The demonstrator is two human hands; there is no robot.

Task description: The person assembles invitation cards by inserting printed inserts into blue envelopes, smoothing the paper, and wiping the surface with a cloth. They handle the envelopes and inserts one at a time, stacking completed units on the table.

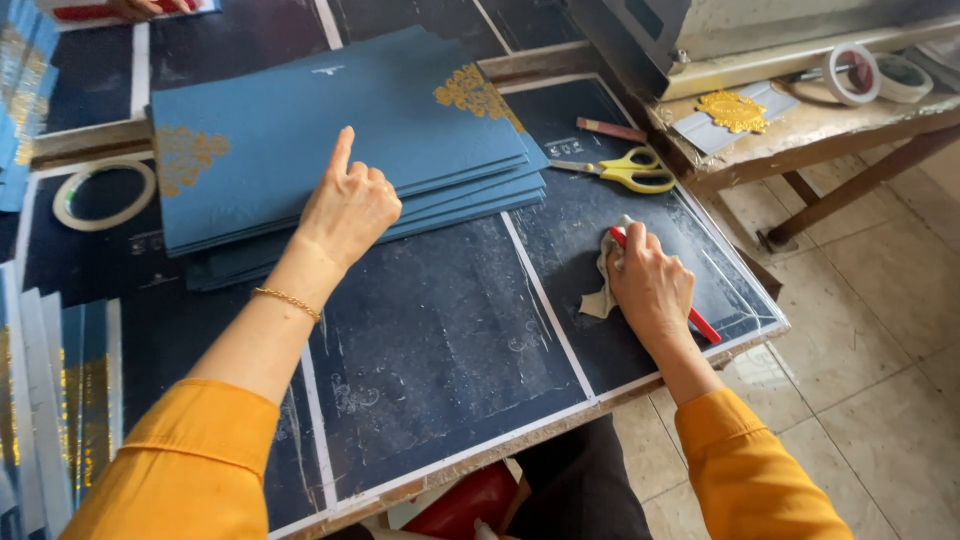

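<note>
My left hand (348, 205) rests on a stack of blue card covers (300, 130) with gold ornaments, its index finger raised and the other fingers curled. My right hand (650, 280) is closed around a red tool handle (703, 325) together with a crumpled white cloth (601, 295), pressed on the dark table surface (440, 350). A thin gold bracelet (286, 300) circles my left wrist. Both arms wear orange sleeves.
Yellow-handled scissors (625, 170) lie past my right hand. A tape ring (104, 195) sits at the left; two tape rolls (865, 75) and a gold ornament (733, 110) lie on a side bench. More blue covers (60, 390) stand at the left edge. Another person's hand (140, 8) is at top left.
</note>
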